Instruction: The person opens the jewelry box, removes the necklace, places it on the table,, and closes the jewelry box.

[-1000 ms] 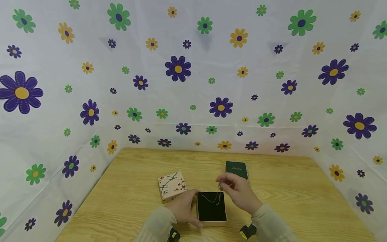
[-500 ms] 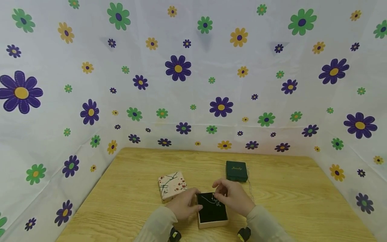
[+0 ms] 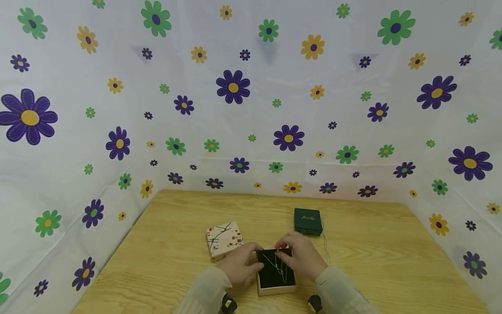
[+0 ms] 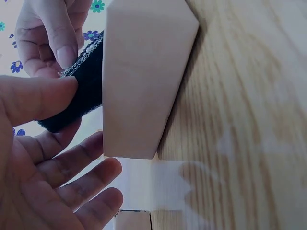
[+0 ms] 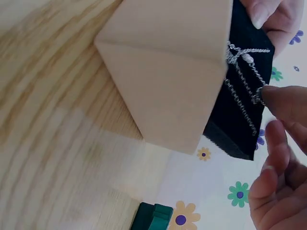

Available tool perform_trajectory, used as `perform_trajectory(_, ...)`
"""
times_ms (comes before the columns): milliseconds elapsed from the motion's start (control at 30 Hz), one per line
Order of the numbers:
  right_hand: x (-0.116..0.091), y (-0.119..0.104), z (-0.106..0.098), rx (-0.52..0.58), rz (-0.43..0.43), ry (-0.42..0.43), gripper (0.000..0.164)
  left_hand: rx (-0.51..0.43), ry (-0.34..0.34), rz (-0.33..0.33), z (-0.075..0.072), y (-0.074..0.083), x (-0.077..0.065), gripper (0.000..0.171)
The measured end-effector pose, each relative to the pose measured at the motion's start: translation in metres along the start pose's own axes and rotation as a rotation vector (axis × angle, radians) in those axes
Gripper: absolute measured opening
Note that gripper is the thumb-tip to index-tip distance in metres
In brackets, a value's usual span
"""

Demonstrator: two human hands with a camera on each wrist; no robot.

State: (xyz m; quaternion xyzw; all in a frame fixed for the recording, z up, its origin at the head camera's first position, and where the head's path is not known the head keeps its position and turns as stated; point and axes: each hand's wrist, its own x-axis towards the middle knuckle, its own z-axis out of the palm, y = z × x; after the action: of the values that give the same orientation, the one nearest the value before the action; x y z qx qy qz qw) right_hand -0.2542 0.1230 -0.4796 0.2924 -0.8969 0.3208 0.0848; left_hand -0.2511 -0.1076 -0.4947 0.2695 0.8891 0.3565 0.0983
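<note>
A pale open box (image 3: 277, 291) stands on the table, with a black velvety pad (image 5: 240, 139) tilted up out of its far side. Across the pad's face lies a silver necklace (image 5: 232, 57), its chain running in several strands. My left hand (image 3: 240, 261) pinches the pad's left far corner, thumb on the face and a finger behind; its other fingers spread beside the box. My right hand (image 3: 302, 255) pinches a small silver end piece (image 5: 257, 97) of the necklace against the pad's far edge. Its other fingers are curled behind.
A flower-printed lid (image 3: 223, 240) lies left of the box. Behind the right hand sits a dark green jewelry box (image 3: 307, 221), with thin silver chains (image 3: 326, 248) beside it. A flower-patterned cloth (image 3: 255, 122) walls the table's back and sides.
The right hand has come down and left with the necklace from above the box to the pad's far edge. The chain now stretches down the pad. The left thumb has moved onto the pad.
</note>
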Motion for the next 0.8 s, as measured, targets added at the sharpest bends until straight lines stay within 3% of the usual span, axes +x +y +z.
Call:
perform_trajectory(100,0.001,0.003,0.001,-0.056,-0.007,0.018,0.015,-0.007,0.006,0.003,0.0,-0.001,0.0,0.03)
perform_trajectory(233,0.002,0.007,0.0,-0.065,-0.018,-0.036,0.02,-0.023,0.015,0.01,0.001,-0.002,0.001,0.026)
perform_trajectory(533,0.001,0.01,-0.005,0.047,0.009,-0.185,0.021,-0.023,0.07,0.021,0.0,-0.002,0.001,0.023)
perform_trajectory(800,-0.001,0.012,-0.004,0.119,0.02,-0.181,0.013,0.002,0.084,0.014,-0.002,-0.002,0.002,0.026)
